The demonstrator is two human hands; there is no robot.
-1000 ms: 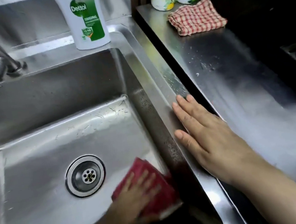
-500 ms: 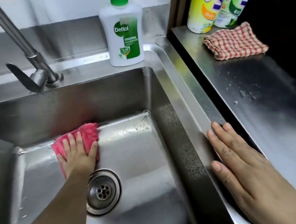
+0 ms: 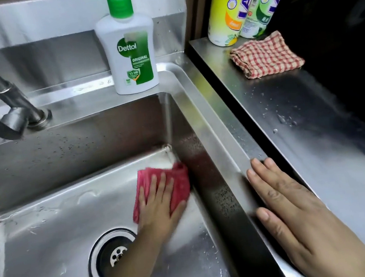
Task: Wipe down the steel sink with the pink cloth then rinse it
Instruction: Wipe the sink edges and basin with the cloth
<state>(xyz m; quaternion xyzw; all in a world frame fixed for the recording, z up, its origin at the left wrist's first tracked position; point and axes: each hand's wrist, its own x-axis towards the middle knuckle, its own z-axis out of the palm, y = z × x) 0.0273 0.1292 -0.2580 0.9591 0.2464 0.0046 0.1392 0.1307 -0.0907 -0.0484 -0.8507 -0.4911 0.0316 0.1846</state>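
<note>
Currently sink (image 3: 63, 158) holds pink cloth (image 3: 179, 184), left hand (image 3: 158, 209) seemingly flat atop; right hand (image 3: 290, 205) flat.

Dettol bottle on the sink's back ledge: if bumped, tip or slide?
Probably tips: the Dettol bottle is tall on a narrow base, pump on top. It stands close to the front edge of the ledge, so it would likely fall into the basin. Smooth plastic on steel may skid first; fill level cannot be told.
</note>
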